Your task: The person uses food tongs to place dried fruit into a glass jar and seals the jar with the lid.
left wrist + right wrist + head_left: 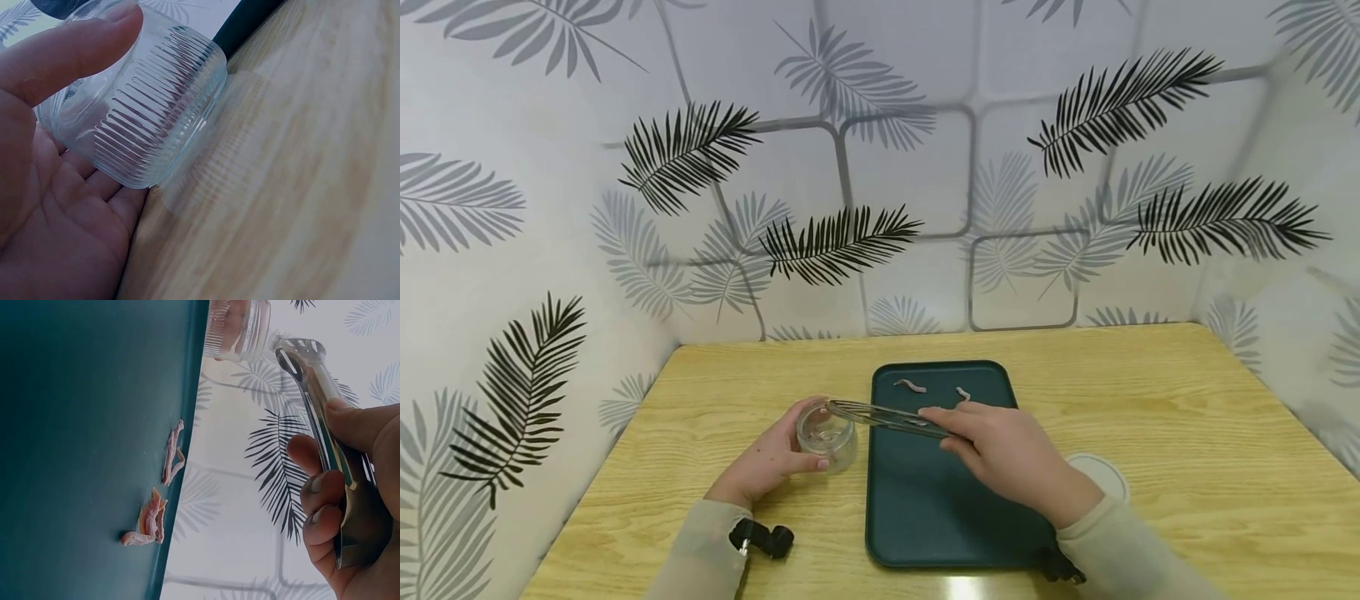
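Observation:
My left hand (771,458) holds a small clear glass jar (838,454) beside the tray, thumb on the near side and fingers around the far side. Ribbed glass shows on the jar (156,106) in the left wrist view, with something pinkish-brown visible through it. My right hand (1011,454) grips metal tongs (880,417), whose tips reach left to the jar's mouth. No piece shows between the tips of the tongs (303,353) in the right wrist view. Thin pinkish meat-like pieces (149,522) lie on the dark green tray (925,517), toward its far end.
A round white lid-like disc (1103,473) lies right of the tray, partly behind my right forearm. The wood-grain table (1210,467) backs onto a wall (917,183) with a feather pattern. Each wrist wears a black strap mount (763,537).

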`<state>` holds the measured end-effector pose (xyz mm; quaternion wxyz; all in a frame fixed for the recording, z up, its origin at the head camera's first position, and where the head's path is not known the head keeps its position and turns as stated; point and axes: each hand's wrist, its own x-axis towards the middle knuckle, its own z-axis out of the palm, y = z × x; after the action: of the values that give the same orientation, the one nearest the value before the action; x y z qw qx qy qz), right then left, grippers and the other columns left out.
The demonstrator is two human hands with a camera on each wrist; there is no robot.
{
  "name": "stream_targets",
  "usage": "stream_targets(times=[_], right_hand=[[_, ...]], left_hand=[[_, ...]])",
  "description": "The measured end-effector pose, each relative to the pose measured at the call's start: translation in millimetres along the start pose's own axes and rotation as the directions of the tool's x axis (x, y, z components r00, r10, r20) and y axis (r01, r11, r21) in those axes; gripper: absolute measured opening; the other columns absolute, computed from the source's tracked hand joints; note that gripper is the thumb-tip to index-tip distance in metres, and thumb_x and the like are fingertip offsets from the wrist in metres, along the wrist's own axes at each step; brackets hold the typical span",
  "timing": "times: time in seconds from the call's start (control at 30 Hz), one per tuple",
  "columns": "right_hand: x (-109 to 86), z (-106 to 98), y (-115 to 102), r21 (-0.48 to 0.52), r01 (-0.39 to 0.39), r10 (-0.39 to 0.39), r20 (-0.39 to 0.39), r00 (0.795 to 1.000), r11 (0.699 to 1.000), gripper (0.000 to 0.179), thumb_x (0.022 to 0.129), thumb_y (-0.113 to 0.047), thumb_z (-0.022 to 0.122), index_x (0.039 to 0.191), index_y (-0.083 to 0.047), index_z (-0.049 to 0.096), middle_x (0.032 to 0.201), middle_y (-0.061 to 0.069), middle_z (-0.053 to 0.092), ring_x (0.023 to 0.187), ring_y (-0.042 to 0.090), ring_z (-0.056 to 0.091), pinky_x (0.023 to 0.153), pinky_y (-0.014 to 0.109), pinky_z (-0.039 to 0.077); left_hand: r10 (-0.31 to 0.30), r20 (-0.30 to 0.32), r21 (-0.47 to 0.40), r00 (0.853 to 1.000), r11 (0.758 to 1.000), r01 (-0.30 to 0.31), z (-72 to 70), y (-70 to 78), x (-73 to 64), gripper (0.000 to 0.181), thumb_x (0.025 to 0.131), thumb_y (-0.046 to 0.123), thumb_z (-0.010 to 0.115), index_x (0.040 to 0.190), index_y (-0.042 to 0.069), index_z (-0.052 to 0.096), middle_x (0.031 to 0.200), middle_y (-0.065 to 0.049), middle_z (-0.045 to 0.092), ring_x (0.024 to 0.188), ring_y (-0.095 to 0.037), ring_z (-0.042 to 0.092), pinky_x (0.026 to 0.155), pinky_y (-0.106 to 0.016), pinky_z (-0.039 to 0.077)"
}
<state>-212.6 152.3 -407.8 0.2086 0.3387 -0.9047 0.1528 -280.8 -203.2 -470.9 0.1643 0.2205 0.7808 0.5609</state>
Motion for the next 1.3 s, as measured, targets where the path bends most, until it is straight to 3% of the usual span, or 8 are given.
stream_targets(times=[0.27,0.43,0.5,0.63,0.77,1.0,1.17,1.3], right_hand=[[-0.8,-1,6,0.038,-0.021,0.020,0.022,1.000,0.999,0.049,0.091,-0.027,0.078,0.138,-0.025,0.065,0.091,-0.011,0.064,0.086,0.010,0.068,0.066,0.028,0.052],[-3.7,-9,19,0.037,-0.090,0.088,0.068,0.994,0.995,0.052,0.091,-0.028,0.077,0.141,-0.023,0.063,0.093,-0.011,0.063,0.068,0.002,0.057,0.056,0.024,0.042],[-5.2,-12,25,0.035,-0.127,0.122,0.103,0.987,0.991,0.053,0.091,-0.028,0.077,0.142,-0.023,0.062,0.092,-0.012,0.062,0.061,0.000,0.046,0.055,0.025,0.040],[-6.9,-16,40,0.025,-0.211,0.203,0.170,0.964,0.977,0.055,0.093,-0.027,0.076,0.145,-0.023,0.059,0.093,-0.011,0.063,0.065,0.001,0.047,0.059,0.028,0.042],[-10.2,-18,54,0.027,-0.277,0.267,0.203,0.942,0.960,0.056,0.094,-0.027,0.074,0.147,-0.020,0.057,0.093,-0.010,0.064,0.066,0.005,0.049,0.061,0.032,0.042],[-11.2,-25,73,0.027,-0.329,0.316,0.220,0.923,0.944,0.056,0.095,-0.026,0.073,0.147,-0.014,0.056,0.094,-0.008,0.065,0.063,0.009,0.048,0.060,0.034,0.040],[-18.6,-27,84,0.029,-0.354,0.336,0.255,0.907,0.935,0.056,0.095,-0.025,0.073,0.147,-0.012,0.055,0.093,-0.007,0.066,0.070,0.011,0.053,0.065,0.037,0.044],[-26.7,-34,94,0.049,-0.380,0.348,0.308,0.886,0.924,0.054,0.097,-0.026,0.071,0.147,-0.012,0.055,0.098,-0.005,0.067,0.081,0.013,0.059,0.071,0.041,0.048]], left_hand=[[0.011,0.006,0.006,1.000,1.000,-0.011,-0.4,0.3,-1.2,0.092,0.086,0.010,0.082,0.159,0.017,0.026,0.159,-0.010,0.036,0.144,-0.031,0.036,0.104,-0.025,0.038],[0.017,0.010,0.011,1.000,1.000,-0.017,0.0,-0.2,0.1,0.092,0.087,0.009,0.081,0.159,0.014,0.025,0.160,-0.010,0.035,0.145,-0.029,0.035,0.110,-0.037,0.034],[0.016,0.012,0.007,1.000,1.000,-0.016,0.4,-0.9,0.1,0.092,0.087,0.009,0.081,0.159,0.013,0.025,0.160,-0.011,0.035,0.145,-0.030,0.035,0.112,-0.041,0.032],[0.029,0.018,0.006,0.999,1.000,-0.029,-0.4,-1.1,1.4,0.091,0.087,0.009,0.080,0.159,0.011,0.024,0.160,-0.014,0.035,0.145,-0.033,0.035,0.113,-0.046,0.030],[0.032,0.019,0.004,0.999,0.999,-0.032,-1.4,-1.2,1.1,0.091,0.087,0.008,0.081,0.159,0.013,0.025,0.160,-0.012,0.035,0.144,-0.032,0.036,0.111,-0.038,0.033],[0.036,0.007,0.027,0.999,0.999,-0.036,-3.8,2.7,2.8,0.089,0.087,0.009,0.081,0.158,0.016,0.027,0.159,-0.010,0.037,0.144,-0.030,0.037,0.110,-0.035,0.033],[0.028,0.012,0.028,1.000,0.999,-0.028,-3.9,-0.8,1.9,0.091,0.087,0.010,0.081,0.159,0.015,0.026,0.159,-0.009,0.037,0.144,-0.030,0.037,0.108,-0.029,0.034],[0.021,0.018,0.013,1.000,1.000,-0.022,-2.2,-1.2,0.8,0.090,0.087,0.011,0.081,0.159,0.015,0.026,0.160,-0.010,0.036,0.144,-0.030,0.036,0.110,-0.038,0.033]])
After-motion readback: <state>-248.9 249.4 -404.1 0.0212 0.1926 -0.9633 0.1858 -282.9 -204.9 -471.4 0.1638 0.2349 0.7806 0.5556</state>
